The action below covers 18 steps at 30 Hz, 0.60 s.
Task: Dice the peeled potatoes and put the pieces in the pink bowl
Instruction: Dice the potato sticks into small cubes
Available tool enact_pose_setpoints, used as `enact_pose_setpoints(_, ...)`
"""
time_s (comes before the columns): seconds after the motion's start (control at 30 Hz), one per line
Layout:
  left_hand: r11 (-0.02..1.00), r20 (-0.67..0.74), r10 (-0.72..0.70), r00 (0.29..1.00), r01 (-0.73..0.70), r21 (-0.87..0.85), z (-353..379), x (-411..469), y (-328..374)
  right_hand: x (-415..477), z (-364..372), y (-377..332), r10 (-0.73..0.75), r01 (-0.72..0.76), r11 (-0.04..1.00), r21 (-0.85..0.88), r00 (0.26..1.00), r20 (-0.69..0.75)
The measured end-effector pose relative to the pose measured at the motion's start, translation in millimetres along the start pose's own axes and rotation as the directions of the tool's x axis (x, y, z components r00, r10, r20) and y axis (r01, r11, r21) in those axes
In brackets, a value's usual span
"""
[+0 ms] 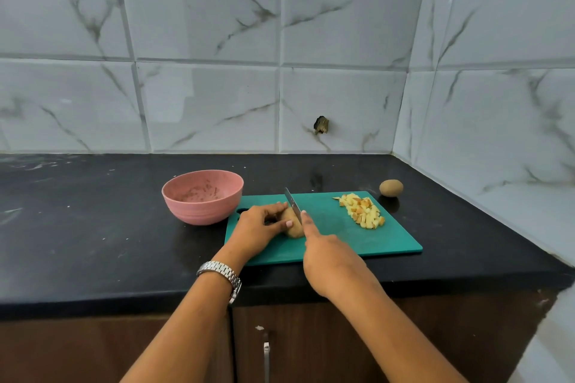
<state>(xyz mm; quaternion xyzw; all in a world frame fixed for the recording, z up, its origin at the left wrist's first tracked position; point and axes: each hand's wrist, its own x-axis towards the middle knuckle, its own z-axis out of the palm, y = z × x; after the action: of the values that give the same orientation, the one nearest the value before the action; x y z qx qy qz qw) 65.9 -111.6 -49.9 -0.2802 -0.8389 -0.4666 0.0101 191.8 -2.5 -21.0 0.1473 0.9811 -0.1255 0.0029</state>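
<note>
Slicing now: my left hand [259, 227] curls round the potato [295, 228] on the board [342, 238], my right hand [329, 255] grips the knife [292, 200], blade against it. Next I judge a straight downward press; diced pieces [362, 211] lie beyond my right hand, pink bowl [199, 211] beyond my left.

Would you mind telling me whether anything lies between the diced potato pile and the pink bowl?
Yes. The potato being cut, the left hand holding it and the knife gripped by the right hand all sit over the cutting board, between the diced pile and the pink bowl.
</note>
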Motion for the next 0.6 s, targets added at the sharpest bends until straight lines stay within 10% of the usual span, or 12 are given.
enact_pose_setpoints(0.6,0.991,0.003,0.017,1.0,-0.017,0.135,0,-5,7,16,-23,-19,0.06,-0.057,0.998,-0.023,0.982,0.18)
